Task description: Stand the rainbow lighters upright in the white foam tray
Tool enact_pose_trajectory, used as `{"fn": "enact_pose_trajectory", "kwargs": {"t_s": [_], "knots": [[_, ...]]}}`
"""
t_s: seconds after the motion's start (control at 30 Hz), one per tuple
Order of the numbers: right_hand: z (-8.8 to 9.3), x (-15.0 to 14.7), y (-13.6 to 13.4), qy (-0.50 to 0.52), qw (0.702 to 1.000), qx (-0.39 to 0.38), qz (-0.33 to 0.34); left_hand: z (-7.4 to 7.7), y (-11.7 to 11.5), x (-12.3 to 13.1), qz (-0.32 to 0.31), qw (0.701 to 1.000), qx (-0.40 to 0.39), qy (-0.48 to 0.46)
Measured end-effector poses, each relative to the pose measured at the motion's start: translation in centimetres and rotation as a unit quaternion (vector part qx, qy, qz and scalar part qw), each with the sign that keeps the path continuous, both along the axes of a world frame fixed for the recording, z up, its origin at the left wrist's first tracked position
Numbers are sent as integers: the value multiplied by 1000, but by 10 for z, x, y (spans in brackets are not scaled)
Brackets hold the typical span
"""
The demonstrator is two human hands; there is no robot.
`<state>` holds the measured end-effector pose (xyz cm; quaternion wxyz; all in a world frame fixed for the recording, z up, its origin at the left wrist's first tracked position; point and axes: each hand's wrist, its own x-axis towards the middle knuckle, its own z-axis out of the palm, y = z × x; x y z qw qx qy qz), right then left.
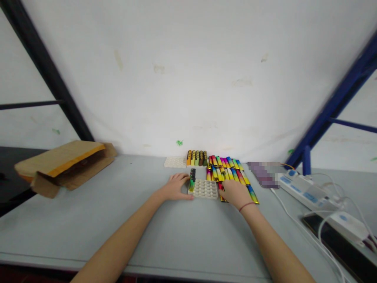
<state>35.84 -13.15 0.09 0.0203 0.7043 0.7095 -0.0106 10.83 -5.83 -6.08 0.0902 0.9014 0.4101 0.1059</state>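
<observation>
My left hand [176, 187] is closed about the left end of a pale tray [206, 189] with rows of round pockets, thumb at its front corner. Several small green cylinders with black tops, which look like lighters [192, 181], stand in the tray's left column beside my fingers. At the tray's right end, my right hand [235, 192] reaches over shiny, multicoloured lighters [228, 173] lying in rows. Its fingers are curled near a red one; what they pinch, if anything, is hidden.
Behind the tray stands a block of upright lighters [196, 158], beside another pale tray [175, 162]. An open brown paper bag [70, 161] lies left. To the right are a power strip [306, 192], white cables [290, 216], a dark phone [338, 243] and a partly blurred flat object [263, 175].
</observation>
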Motion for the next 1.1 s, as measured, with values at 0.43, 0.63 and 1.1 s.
{"fn": "enact_pose_trajectory", "kwargs": {"t_s": [0.43, 0.63, 1.1], "knots": [[-5, -7, 1, 24, 999, -44, -18, 1, -1, 0, 2, 1000, 2, -3], [-10, -3, 8, 55, 997, -49, -17, 0, 0, -1, -3, 1000, -2, -5], [-5, 12, 18, 413, 906, 92, 14, 3, -1, 0, 3, 1000, -11, -2]]}}
